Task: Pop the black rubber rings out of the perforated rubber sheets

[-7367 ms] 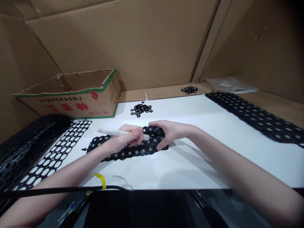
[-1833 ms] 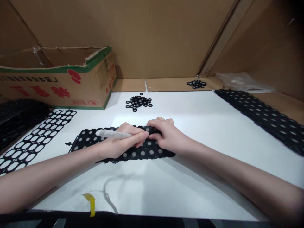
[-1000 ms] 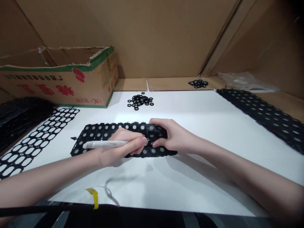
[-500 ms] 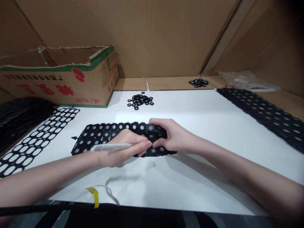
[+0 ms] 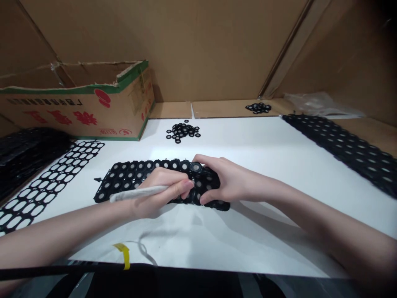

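A black sheet with rows of pale round discs (image 5: pixel 124 176) lies on the white table top in front of me. My left hand (image 5: pixel 163 188) is closed around a whitish pen-like stick (image 5: pixel 138 193). Its back end points left over my wrist, while its tip is hidden among my fingers at the sheet. At the sheet's right end, my right hand (image 5: pixel 226 180) grips the edge, with its fingers at the far side and its thumb on the near part. That end looks slightly bent under the hand.
A pile of small black rings (image 5: pixel 182 131) lies beyond the sheet, another pile (image 5: pixel 258 108) farther back. An open cardboard box (image 5: pixel 114 109), a black lattice strip (image 5: pixel 52 182) and dark stacked sheets (image 5: pixel 27 153) are left. Another disc-filled sheet (image 5: pixel 344 145) lies right. Yellow tape (image 5: pixel 124 254) marks a cable near the front edge.
My left hand has shifted slightly left with the stick. My right thumb has moved a little down and nearer, and the sheet's right end has tilted toward me.
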A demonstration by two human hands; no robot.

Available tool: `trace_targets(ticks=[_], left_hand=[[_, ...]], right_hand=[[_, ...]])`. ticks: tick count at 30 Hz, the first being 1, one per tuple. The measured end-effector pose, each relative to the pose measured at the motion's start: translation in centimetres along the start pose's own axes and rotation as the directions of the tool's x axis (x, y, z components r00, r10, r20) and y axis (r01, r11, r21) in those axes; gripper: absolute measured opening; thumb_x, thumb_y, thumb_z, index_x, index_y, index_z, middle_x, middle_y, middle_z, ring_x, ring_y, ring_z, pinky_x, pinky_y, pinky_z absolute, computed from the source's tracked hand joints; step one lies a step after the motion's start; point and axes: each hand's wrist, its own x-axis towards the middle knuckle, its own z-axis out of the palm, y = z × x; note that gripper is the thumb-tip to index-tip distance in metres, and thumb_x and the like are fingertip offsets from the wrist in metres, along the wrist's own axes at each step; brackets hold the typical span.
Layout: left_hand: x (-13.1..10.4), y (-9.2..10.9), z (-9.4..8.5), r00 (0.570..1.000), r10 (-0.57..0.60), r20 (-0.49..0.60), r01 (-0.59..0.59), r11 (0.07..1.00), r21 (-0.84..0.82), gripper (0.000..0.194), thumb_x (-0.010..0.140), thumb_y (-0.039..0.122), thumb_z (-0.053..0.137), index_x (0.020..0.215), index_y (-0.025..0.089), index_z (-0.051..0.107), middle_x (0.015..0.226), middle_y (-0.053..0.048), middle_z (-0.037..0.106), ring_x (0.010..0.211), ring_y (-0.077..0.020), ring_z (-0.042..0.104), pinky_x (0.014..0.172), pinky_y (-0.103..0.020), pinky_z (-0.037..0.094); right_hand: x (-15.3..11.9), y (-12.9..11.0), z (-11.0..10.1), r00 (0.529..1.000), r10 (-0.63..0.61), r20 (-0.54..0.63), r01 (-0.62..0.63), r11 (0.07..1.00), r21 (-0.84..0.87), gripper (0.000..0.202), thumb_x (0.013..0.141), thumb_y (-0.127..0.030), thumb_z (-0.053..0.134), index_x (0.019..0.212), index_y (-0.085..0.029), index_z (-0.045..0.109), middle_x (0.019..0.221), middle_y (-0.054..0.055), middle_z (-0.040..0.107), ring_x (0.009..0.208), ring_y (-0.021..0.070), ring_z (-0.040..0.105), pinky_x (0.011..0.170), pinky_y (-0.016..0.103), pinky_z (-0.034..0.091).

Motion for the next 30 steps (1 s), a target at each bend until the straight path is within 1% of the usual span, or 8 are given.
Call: trace_targets(ticks=[2,7,11,17,22,26,30], left_hand=[[-0.1,0.0,-0.2,1.000,-0.004,0.009,0.004,1.000,-0.007,0.041,0.096,0.030,0.034,0.062,0.014,0.052,0.058,0.001,0.049,0.056,-0.0091,0.044,0.057,-0.022,0.035],[-0.3,0.0,-0.8,0.998,0.029,0.063,-0.022,0.994,-0.109,0.044,0.094,0.031,0.037,0.056,0.014,0.051,0.052,0.002,0.045,0.051,-0.0089,0.043,0.054,-0.022,0.035],[-0.2,0.1,-0.6,0.994,0.037,0.102,-0.024,0.992,-0.126,0.043,0.094,0.030,0.037,0.057,0.015,0.052,0.053,0.001,0.047,0.052,-0.0091,0.045,0.056,-0.021,0.038],[-0.1,-0.1,-0.4,0.993,0.032,0.110,-0.017,0.991,-0.132,0.043,0.095,0.031,0.036,0.058,0.015,0.051,0.052,0.001,0.047,0.052,-0.0088,0.045,0.054,-0.021,0.038],[0.0,0.0,-0.3,0.991,-0.018,0.136,0.039,0.988,-0.150,0.043,0.095,0.033,0.036,0.057,0.015,0.049,0.052,0.002,0.045,0.051,-0.0087,0.043,0.053,-0.021,0.036],[0.0,0.6,-0.4,0.982,-0.088,0.168,0.117,0.979,-0.168,0.042,0.095,0.031,0.037,0.056,0.015,0.045,0.054,0.002,0.042,0.053,-0.0082,0.040,0.054,-0.022,0.034],[-0.1,1.0,-0.5,0.975,-0.148,0.168,0.180,0.965,-0.192,0.044,0.095,0.032,0.037,0.055,0.015,0.043,0.052,0.003,0.040,0.052,-0.0084,0.038,0.053,-0.022,0.032]], right_hand=[[0.0,0.0,0.0,1.000,-0.018,-0.007,0.018,1.000,0.015,0.040,0.062,-0.030,0.075,0.087,-0.022,0.045,0.080,-0.003,0.054,0.071,0.0147,0.050,0.058,0.025,0.037],[0.1,0.1,-0.2,0.999,-0.052,-0.014,0.053,0.998,0.039,0.037,0.061,-0.026,0.074,0.088,-0.021,0.048,0.080,-0.003,0.052,0.073,0.0143,0.049,0.060,0.025,0.038],[0.2,0.2,-0.3,0.998,-0.068,0.002,0.068,0.997,0.033,0.038,0.062,-0.024,0.073,0.089,-0.021,0.048,0.079,-0.004,0.050,0.073,0.0143,0.049,0.060,0.025,0.037],[0.1,0.4,-0.3,0.997,-0.077,0.005,0.077,0.997,0.010,0.038,0.063,-0.026,0.074,0.091,-0.020,0.049,0.082,-0.002,0.052,0.074,0.0152,0.050,0.062,0.026,0.039],[0.2,0.6,-0.2,0.992,-0.122,-0.015,0.122,0.992,0.024,0.046,0.066,-0.035,0.075,0.102,-0.020,0.051,0.092,0.001,0.058,0.082,0.0179,0.054,0.070,0.029,0.044],[0.2,0.8,0.0,0.989,-0.147,-0.035,0.147,0.989,0.019,0.045,0.068,-0.034,0.074,0.105,-0.021,0.052,0.095,0.002,0.060,0.083,0.0183,0.056,0.071,0.030,0.046],[0.1,0.8,0.0,0.988,-0.153,-0.024,0.153,0.988,0.008,0.046,0.069,-0.034,0.072,0.107,-0.021,0.052,0.093,0.002,0.060,0.081,0.0177,0.056,0.069,0.029,0.046]])
